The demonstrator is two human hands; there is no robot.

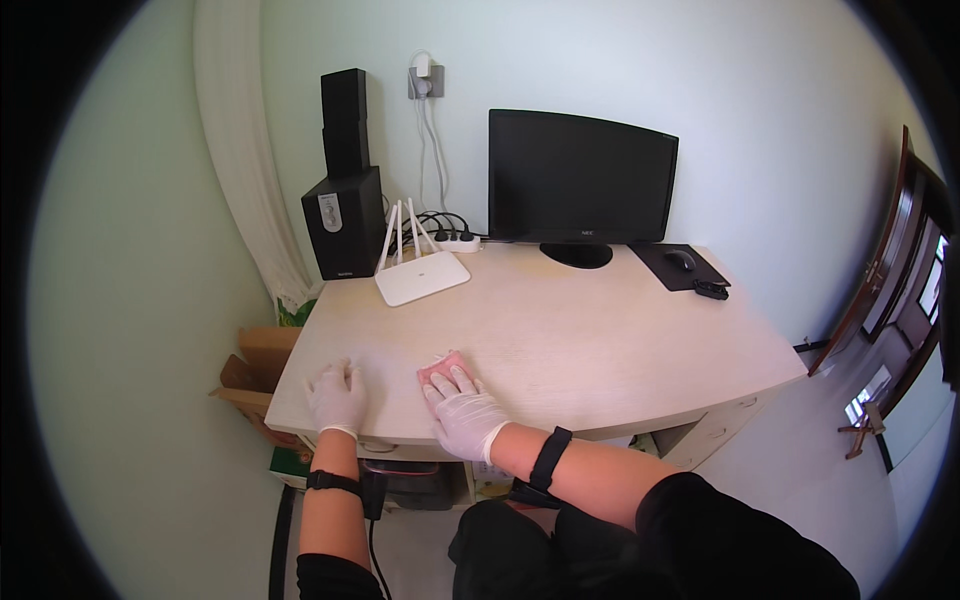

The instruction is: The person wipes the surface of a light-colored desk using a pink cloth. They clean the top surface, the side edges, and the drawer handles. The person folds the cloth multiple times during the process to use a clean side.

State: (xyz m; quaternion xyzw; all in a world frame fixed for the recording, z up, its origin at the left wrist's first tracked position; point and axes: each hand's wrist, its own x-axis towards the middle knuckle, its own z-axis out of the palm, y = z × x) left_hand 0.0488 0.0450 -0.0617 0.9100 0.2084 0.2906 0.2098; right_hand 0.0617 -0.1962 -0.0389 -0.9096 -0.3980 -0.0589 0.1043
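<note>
A pink cloth point(448, 366), folded into a small pad, lies on the pale wooden desk point(570, 345) near its front edge. My right hand point(466, 416), in a thin white glove, presses it flat against the desktop with the fingers over it. To the left, my left hand point(336, 396), gloved the same way, rests on the desk near the front left corner. Its fingers are slightly bent, and no object shows in it. The palm is hidden. A white router point(424, 279) with upright antennas stands beyond both hands.
Behind the router are a black subwoofer point(345, 221) with stacked speakers point(345, 124) and a power strip point(457, 244). A monitor point(581, 180) stands at the back. At right, a mouse point(681, 260) lies on a mouse pad point(664, 274). A cardboard box point(262, 360) sits left of the desk.
</note>
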